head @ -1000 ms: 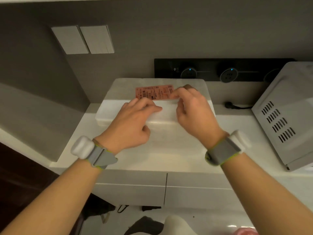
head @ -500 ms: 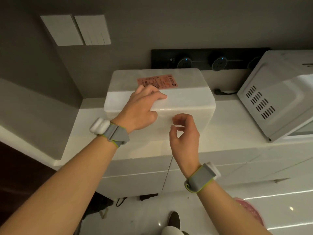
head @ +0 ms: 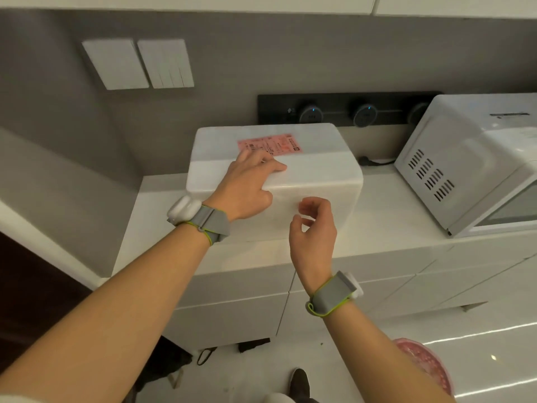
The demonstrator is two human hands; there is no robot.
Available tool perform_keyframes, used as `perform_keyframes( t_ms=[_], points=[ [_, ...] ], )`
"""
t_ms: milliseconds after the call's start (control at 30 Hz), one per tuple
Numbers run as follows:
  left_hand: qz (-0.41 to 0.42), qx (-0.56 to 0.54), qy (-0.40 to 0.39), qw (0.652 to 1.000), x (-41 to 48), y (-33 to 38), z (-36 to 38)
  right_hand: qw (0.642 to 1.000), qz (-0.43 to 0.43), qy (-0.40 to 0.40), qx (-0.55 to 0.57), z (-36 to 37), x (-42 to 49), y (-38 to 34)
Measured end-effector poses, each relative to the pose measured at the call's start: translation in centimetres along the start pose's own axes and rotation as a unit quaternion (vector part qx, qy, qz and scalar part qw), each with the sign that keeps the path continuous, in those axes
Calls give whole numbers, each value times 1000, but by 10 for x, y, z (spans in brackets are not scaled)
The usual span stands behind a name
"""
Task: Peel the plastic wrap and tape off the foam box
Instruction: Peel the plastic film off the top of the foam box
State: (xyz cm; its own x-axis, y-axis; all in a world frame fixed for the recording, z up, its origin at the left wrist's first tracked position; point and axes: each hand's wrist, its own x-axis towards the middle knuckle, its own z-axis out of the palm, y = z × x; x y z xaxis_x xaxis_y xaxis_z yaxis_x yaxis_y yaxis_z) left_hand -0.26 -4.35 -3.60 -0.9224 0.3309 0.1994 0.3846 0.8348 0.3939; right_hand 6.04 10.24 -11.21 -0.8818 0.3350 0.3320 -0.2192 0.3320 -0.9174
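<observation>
A white foam box stands on the white counter, wrapped in clear plastic, with a pink shipping label on its lid. My left hand lies flat on the lid's front edge, fingers spread toward the label. My right hand is at the box's front face, thumb and fingers curled close together at the wrap; I cannot tell whether they pinch any film.
A white microwave stands to the right of the box. Behind the box a black socket strip runs along the grey wall, with a plugged cable. Two white wall switches hang up left. Drawers sit below the counter edge.
My right hand left the lid near the label and dropped to the front face. The left hand stayed on the lid. My view pulled back and shifted right.
</observation>
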Motion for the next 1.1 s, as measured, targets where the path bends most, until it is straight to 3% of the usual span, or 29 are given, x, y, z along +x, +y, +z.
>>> perform_keyframes(
  t_ms=[1100],
  points=[
    [-3, 37, 8, 999, 2, -1, 5, 998, 32, -4, 47, 1, 7, 3]
  ],
)
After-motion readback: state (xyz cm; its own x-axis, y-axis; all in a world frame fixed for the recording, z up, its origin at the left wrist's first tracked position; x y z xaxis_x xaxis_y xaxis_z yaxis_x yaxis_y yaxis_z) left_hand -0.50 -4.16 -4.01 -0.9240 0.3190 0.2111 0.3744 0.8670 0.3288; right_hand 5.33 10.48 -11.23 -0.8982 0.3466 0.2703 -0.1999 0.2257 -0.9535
